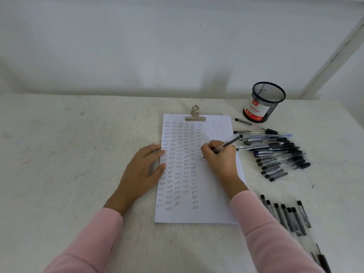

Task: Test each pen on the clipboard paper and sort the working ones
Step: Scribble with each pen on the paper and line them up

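Note:
A white sheet (214,198) clipped under a metal clip (195,115) lies in the middle of the table, covered with columns of the handwritten word "test". My right hand (220,156) grips a clear pen with a black cap end (229,143), its tip on the paper near the right-hand column. My left hand (144,170) lies flat with straight fingers, pressing on the paper's left edge. A pile of several pens (279,154) lies right of the sheet. A second row of several pens (287,215) lies nearer, by my right sleeve.
A black mesh pen cup (265,102) with a red and white "Ball Pens" label stands at the back right. Two loose pens (256,127) lie between the cup and the pile. A white wall rises behind the table, and a white post slants at the far right.

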